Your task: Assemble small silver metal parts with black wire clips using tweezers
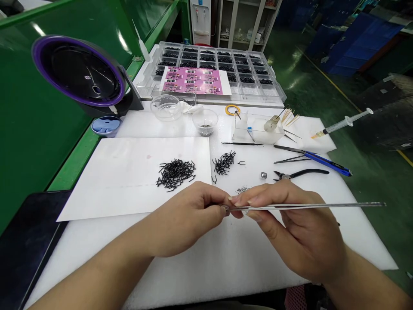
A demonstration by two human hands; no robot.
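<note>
My right hand (pixel 300 232) is closed around long metal tweezers (pixel 342 205), which lie almost level with the joined end pointing right. The tips reach the fingers of my left hand (pixel 190 215). That hand pinches something at the tweezer tips, too small and covered to name. Just beyond my fingers lies a scatter of tiny metallic bits (pixel 242 189). Further left are a small pile of black forked pieces (pixel 224 163) and a larger pile of the same pieces (pixel 176 173) on a white paper sheet (pixel 112 172). One single forked piece (pixel 241 163) lies apart.
Black-handled cutters (pixel 306 173), a blue utility knife (pixel 329 162) and a syringe (pixel 345 122) lie at right. Behind stand a clear cup (pixel 205 122), yellow tape roll (pixel 232 110) and compartment tray (pixel 251 88) under a pink printed sheet (pixel 193 80). A purple-rimmed fan (pixel 80 73) stands left.
</note>
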